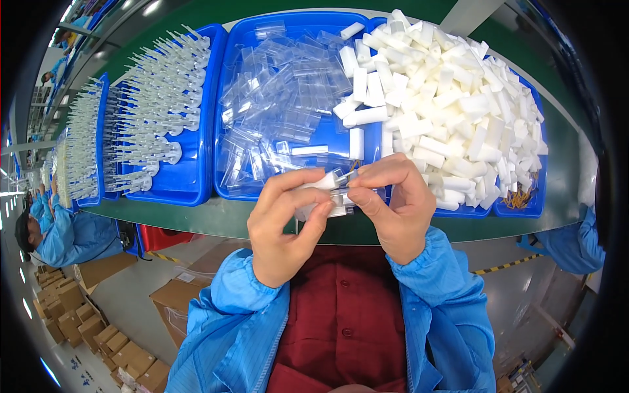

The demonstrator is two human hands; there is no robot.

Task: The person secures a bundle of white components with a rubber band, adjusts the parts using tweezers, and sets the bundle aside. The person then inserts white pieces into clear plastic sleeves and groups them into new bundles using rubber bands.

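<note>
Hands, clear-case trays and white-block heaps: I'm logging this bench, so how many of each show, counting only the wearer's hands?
Hands: 2 (left hand, right hand)
Clear-case tray: 1
White-block heap: 1
Total: 4

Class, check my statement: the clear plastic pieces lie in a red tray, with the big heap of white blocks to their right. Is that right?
Not quite: the tray's colour is wrong. The head view shows the clear plastic pieces lying in a blue tray, with the big heap of white blocks to their right, as stated.
</note>
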